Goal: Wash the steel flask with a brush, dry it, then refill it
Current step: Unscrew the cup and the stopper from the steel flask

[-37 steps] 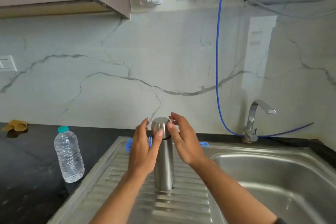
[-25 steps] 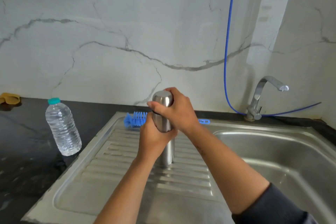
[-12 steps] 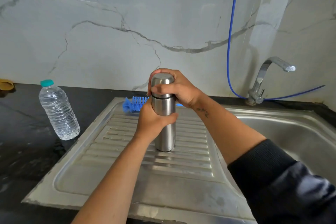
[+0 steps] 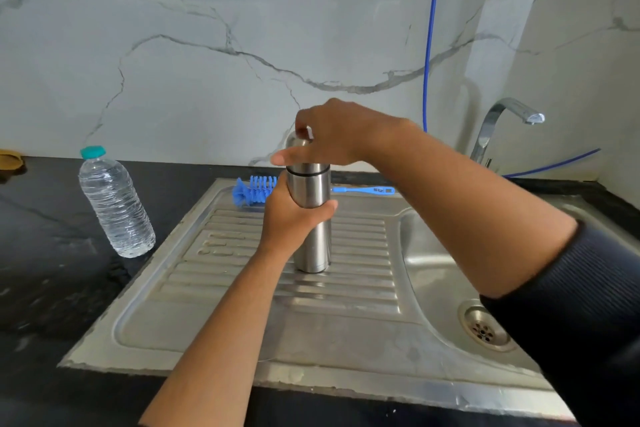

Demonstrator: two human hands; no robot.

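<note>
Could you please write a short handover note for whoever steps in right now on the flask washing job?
Left hand grips the steel flask around its body; the flask stands upright on the sink's drainboard.
Right hand grips the flask's cap, which sits on top.
Blue brush lies untouched on the drainboard behind the flask.
Water bottle, capped, stands on the counter to the left.
Tap shows no water running.
Done: nothing visible beyond gripping the cap.
Left: take the cap off, brush, rinse, dry, refill.
</note>
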